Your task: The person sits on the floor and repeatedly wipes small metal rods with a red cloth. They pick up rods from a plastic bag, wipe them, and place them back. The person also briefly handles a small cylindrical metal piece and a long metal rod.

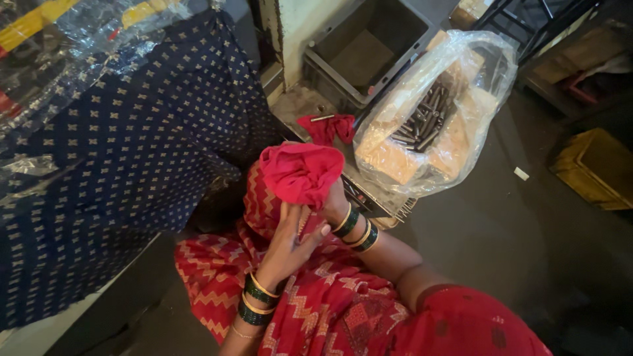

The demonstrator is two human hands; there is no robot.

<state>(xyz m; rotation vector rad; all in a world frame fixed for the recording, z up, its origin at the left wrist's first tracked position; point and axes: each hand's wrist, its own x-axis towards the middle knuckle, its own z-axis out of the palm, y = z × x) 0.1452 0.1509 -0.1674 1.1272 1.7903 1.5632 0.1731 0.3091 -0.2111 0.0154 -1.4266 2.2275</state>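
- Step, we judge: wiping; both hands bunch the red cloth [302,173] over our lap.
- Left hand [288,245] grip pressed on it; right hand [335,203] grip hidden under cloth, can't tell.
- Next likely needs a metal pin from the bagged box [422,122].

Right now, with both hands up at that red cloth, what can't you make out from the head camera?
- Right hand: fingers hidden by the red cloth; whatever is inside the cloth is hidden.
- Left hand: only its back shows; grip unclear.
- Metal rods: blurred by the clear plastic bag; count unreadable.
- Yellow crate: cut off by the right edge, in dark.
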